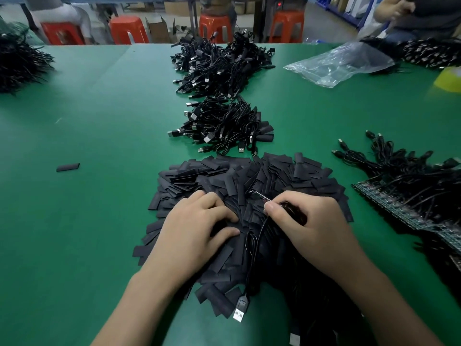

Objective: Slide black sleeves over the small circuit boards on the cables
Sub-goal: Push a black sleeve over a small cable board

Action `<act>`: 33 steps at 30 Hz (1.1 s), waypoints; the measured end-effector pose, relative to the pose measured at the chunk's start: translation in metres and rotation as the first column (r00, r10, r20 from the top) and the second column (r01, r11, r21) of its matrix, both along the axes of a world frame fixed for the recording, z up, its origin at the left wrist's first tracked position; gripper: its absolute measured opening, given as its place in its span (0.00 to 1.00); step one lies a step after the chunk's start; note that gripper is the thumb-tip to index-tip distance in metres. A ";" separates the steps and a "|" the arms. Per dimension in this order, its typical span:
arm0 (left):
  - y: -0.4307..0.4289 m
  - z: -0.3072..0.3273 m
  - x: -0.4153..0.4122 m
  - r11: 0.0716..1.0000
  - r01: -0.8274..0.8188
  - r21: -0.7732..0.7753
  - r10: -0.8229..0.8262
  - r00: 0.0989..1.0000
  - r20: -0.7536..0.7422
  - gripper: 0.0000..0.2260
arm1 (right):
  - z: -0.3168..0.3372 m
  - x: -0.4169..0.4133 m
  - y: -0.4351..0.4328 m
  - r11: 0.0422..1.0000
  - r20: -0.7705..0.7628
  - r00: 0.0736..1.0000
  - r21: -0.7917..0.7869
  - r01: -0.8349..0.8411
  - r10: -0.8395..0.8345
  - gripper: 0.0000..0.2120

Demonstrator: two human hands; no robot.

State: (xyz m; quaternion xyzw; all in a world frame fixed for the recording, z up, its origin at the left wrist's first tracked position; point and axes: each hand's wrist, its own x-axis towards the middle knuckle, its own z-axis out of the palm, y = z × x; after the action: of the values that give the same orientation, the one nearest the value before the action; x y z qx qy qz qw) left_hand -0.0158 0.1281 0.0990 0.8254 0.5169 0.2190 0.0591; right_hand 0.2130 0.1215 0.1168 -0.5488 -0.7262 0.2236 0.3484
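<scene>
A heap of flat black sleeves (pixel 249 181) lies on the green table in front of me. My right hand (pixel 309 221) pinches a small circuit board (pixel 259 196) between thumb and forefinger; the board sticks out up and left over the heap. Its black cable (pixel 252 245) loops down to a USB plug (pixel 240 311) near the table's front. My left hand (pixel 197 226) rests on the sleeve heap with its fingers bent into the sleeves; whether it holds one is hidden.
Two piles of cables with sleeves on them (pixel 224 128) (pixel 219 63) lie beyond the heap. Bare-board cables (pixel 409 193) lie at the right. One stray sleeve (pixel 67 167) is at the left. A plastic bag (pixel 339 63) and another person's hands (pixel 396 8) are far right.
</scene>
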 end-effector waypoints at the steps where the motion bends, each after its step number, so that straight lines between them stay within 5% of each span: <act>1: 0.000 0.001 0.000 1.000 0.002 -0.006 -0.002 1.000 0.003 0.10 | -0.002 0.000 -0.001 1.000 0.007 1.000 0.006 0.008 -0.008 0.16; 8: -0.001 0.002 -0.005 0.998 0.007 -0.063 0.002 0.990 0.144 0.04 | -0.009 -0.003 -0.006 1.000 0.001 1.000 0.001 -0.003 0.003 0.15; 14: 0.003 0.006 -0.012 0.998 -0.043 0.049 0.030 0.971 0.238 0.04 | -0.010 -0.007 -0.007 0.994 -0.015 0.998 0.092 0.055 -0.053 0.11; 18: -0.002 0.005 -0.006 0.991 -0.051 -0.124 0.112 0.821 0.560 0.07 | -0.010 -0.009 -0.007 0.997 -0.065 0.997 0.076 0.033 -0.028 0.09; 22: -0.011 0.004 0.016 0.979 0.077 -0.191 0.086 0.690 0.719 0.06 | -0.010 -0.011 -0.008 0.999 -0.155 0.987 0.016 -0.043 0.045 0.10; 26: -0.013 0.001 0.025 0.989 0.070 -0.129 0.041 0.713 0.700 0.08 | -0.009 -0.007 -0.006 0.995 -0.267 0.961 -0.048 -0.089 0.073 0.10; 30: -0.011 -0.001 0.025 0.993 0.047 0.110 -0.097 0.854 0.512 0.11 | -0.008 -0.006 -0.006 0.992 -0.316 0.946 -0.083 -0.099 0.068 0.11; 33: -0.010 -0.004 0.025 0.979 0.020 0.202 -0.115 0.877 0.467 0.10 | -0.009 -0.006 -0.006 0.988 -0.301 0.949 -0.094 -0.123 0.090 0.12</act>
State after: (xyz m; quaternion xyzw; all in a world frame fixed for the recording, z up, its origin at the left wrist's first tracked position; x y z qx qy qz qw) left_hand 0.0097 0.1185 0.0950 0.7656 0.4338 0.4615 0.1124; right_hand 0.2067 0.1155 0.1082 -0.4878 -0.6809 0.3620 0.4092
